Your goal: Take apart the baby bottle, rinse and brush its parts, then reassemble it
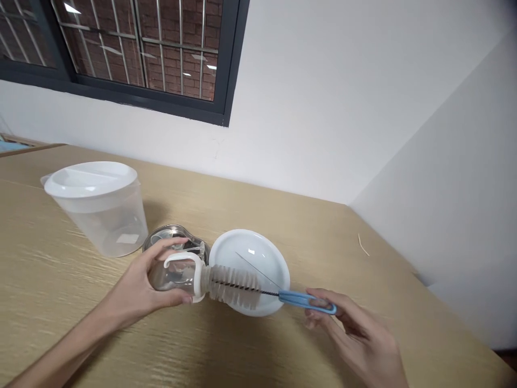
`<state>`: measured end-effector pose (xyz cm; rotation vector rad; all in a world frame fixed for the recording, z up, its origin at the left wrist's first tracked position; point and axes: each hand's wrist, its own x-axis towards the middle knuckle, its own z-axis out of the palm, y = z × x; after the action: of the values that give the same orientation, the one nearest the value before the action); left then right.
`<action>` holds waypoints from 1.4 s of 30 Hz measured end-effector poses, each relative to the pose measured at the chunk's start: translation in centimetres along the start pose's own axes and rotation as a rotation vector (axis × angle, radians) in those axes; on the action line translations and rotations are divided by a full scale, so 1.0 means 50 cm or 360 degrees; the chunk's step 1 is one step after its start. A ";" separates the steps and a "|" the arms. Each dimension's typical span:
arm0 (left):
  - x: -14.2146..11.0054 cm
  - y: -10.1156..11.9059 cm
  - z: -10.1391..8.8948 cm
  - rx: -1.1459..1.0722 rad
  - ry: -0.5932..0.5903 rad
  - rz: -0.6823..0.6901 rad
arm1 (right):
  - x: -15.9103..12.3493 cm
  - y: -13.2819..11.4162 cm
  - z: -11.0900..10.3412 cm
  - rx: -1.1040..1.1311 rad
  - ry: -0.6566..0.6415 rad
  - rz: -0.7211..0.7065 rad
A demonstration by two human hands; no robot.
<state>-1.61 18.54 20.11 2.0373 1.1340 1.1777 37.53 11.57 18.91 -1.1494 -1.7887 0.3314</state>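
Observation:
My left hand [155, 280] is wrapped round a clear baby bottle [182, 276] with white handles, its mouth turned to the right. Between the thumb and fingers of my right hand [343, 323] is the blue handle of a bottle brush [294, 298]. The pale bristles lie level with the bottle's mouth, and their tip is at or just inside it; how far in I cannot tell. Bottle and brush are held above the table, in front of a white bowl [252, 242]. A thin wire sticks out from the blue handle across the bowl.
Behind my left hand a kidney-shaped metal tray [172, 229] holds clear items, partly hidden. A lidded translucent pitcher [107, 226] stands at the left on the wooden table [194, 191]. A thin pale strip [363, 245] lies at the right. Behind are a wall and a barred window [141, 48].

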 end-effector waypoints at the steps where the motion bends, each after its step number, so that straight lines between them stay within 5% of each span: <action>1: -0.001 0.000 0.001 0.0000 -0.0017 0.0001 | -0.001 -0.005 0.001 0.0022 -0.0010 0.0071; 6: -0.012 0.016 0.014 0.0071 -0.0145 0.0122 | 0.004 -0.033 0.006 0.0103 0.0120 0.0518; 13: -0.025 0.034 0.038 0.0307 -0.0004 0.0204 | 0.017 -0.032 0.004 0.0126 0.0330 0.0497; 20: -0.015 0.042 0.035 0.0085 -0.0076 -0.0003 | 0.020 -0.033 0.005 0.0159 0.0360 0.0088; 25: -0.020 0.048 0.026 0.0134 -0.0221 0.0095 | 0.030 -0.074 0.000 0.0133 0.0259 -0.0202; 31: -0.035 0.061 0.023 0.0571 -0.0214 0.0284 | 0.016 -0.090 0.003 0.0000 0.0277 -0.0199; 42: -0.020 0.078 0.021 0.0575 -0.0526 0.0389 | 0.008 -0.096 0.011 0.0019 0.0321 -0.0295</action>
<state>0.59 15.67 22.12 2.5897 1.0077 0.7335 34.35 9.51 21.96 -0.9644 -1.6962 0.1119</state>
